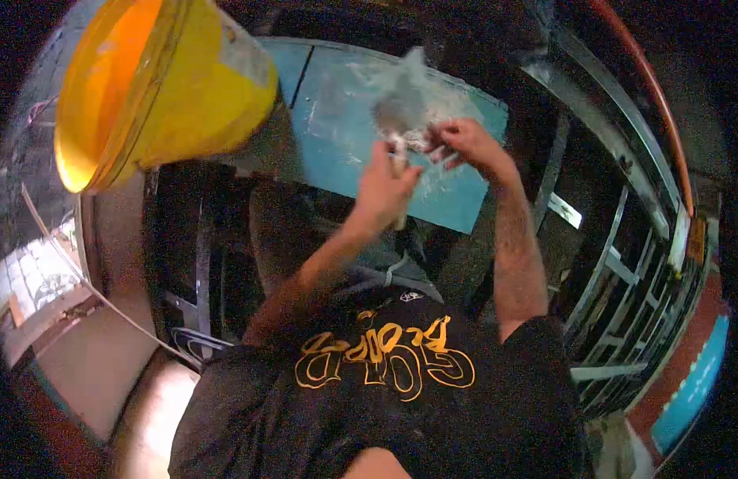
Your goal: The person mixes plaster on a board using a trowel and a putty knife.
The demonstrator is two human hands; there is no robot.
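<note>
My left hand [382,190] is closed round the handle of a trowel [402,94], whose grey pointed blade reaches away from me over a light blue board [329,136]. White powdery material [457,104] is smeared across the board around the blade. Just right of the trowel's neck is my right hand [468,144], its fingers bent and apart, with whitish residue close to the fingertips. Motion blurs both hands and the blade a little.
A large yellow bucket [201,88] looms at upper left, tipped with its mouth facing left. Metal frames [624,271] and an orange-red pipe [644,72] line the right side. A thin cable [105,299] runs diagonally at lower left.
</note>
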